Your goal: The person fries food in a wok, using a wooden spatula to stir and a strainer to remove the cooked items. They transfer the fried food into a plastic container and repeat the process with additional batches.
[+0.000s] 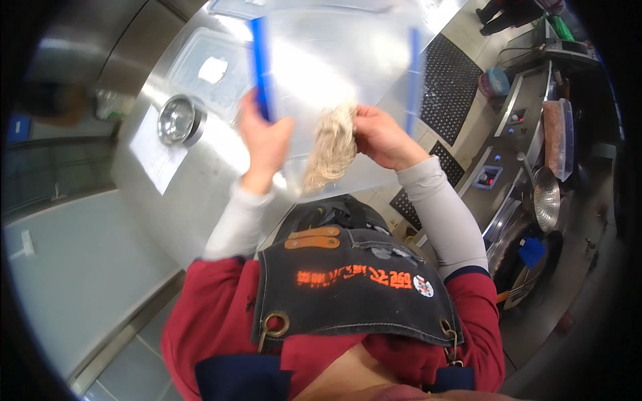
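Observation:
A large clear plastic lid [301, 50] with blue side clips [261, 65] is held up in front of me, tilted over the edge of the steel counter. My left hand [265, 143] grips its left edge beside the lower end of one clip, slightly blurred. In my right hand [383, 136] is a crumpled beige cloth [335, 145], which lies against the lid's near part and hangs towards its near edge. The fingertips of that hand are partly hidden behind the cloth.
On the steel counter [210, 165] are a clear plastic container [185, 62] with a white label, a metal bowl [176, 120] and a paper sheet [159, 155]. To the right, a cooking range holds a perforated ladle [545, 195]. Black mats [446, 85] cover the floor; another person [506, 17] stands far off.

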{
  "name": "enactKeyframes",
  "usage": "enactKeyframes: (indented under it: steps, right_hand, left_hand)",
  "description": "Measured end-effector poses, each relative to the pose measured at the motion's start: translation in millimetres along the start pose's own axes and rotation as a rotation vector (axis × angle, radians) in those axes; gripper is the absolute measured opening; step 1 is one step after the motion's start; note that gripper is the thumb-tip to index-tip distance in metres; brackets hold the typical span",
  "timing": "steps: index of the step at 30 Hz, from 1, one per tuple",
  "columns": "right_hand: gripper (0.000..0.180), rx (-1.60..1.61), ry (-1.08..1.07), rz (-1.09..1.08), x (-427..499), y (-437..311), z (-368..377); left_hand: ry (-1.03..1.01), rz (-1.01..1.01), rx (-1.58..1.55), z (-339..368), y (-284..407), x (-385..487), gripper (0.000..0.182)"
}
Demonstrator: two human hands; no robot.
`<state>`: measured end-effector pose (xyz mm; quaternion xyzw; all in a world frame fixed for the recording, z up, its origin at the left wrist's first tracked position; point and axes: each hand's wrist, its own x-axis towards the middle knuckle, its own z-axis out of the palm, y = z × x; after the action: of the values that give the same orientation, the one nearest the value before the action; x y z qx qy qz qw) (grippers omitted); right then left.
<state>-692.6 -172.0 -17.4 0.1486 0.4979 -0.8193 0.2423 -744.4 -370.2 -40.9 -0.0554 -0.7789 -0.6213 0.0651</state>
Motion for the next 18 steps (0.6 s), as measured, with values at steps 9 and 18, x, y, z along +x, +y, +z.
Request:
enactKeyframes:
  steps: [9, 18]
  right_hand:
    - [0.026, -0.624, 0.315, -0.17, 164.4, -76.2, -104.1]
    - [0.023, -1.871, 0.819, -0.233, 298.3, -85.9, -279.4]
  left_hand:
    - [0.549, -0.007, 0.166, -157.0, -4.2, 24.1, 0.059]
    - [0.587, -0.15, -0.008, -174.4, 8.7, 19.1, 0.057]
